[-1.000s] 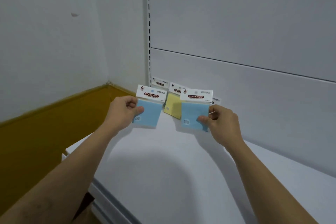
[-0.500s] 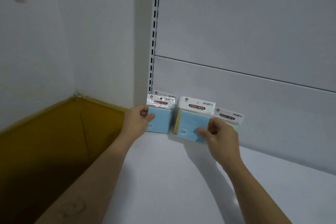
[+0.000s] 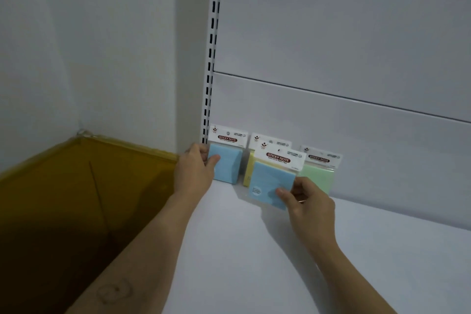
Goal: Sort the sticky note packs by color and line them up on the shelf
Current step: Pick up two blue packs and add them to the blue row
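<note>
A blue sticky note pack (image 3: 228, 164) stands upright at the shelf's far left, against the back panel beside the slotted upright. My left hand (image 3: 195, 169) grips its left edge, thumb across the front. My right hand (image 3: 307, 201) pinches the lower right corner of a second blue pack (image 3: 270, 182), held tilted just above the white shelf (image 3: 254, 262). Behind this pack stands a yellow pack (image 3: 249, 168), mostly hidden. A green pack (image 3: 318, 176) leans against the back panel to the right.
A slotted white upright (image 3: 211, 58) rises at the shelf's left rear corner. Left of the shelf lies a dark yellow floor area (image 3: 76, 199) bounded by a white wall. The shelf's front and right parts are bare white surface.
Both hands moved forward to the back of the shelf. The left blue pack now stands against the back panel; the right blue pack has come down in front of the yellow one.
</note>
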Available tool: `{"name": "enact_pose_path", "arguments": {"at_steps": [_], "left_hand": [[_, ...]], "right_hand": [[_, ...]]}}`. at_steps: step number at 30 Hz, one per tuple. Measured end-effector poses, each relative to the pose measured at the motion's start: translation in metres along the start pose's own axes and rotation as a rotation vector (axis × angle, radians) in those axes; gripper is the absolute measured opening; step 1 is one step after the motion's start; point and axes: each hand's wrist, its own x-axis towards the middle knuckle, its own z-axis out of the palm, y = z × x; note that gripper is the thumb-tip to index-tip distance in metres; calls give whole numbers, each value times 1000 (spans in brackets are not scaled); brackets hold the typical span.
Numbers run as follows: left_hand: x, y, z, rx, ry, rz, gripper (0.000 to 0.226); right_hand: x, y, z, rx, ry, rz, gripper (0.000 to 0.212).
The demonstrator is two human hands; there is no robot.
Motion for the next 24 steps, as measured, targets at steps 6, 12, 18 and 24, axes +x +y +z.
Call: {"name": "enact_pose_path", "arguments": {"at_steps": [6, 12, 18, 24], "left_hand": [[1, -4, -1, -34, -14, 1, 21], [-5, 0, -13, 24, 26, 56, 34], [-37, 35, -30, -240, -363, 245, 23], [-49, 42, -19, -250, -485, 184, 28]], "right_hand": [[0, 1, -2, -3, 17, -6, 35], [-2, 1, -2, 11, 1, -16, 25], [-7, -3, 3, 44, -16, -11, 32], [-11, -1, 8, 89, -60, 29, 21]]}}
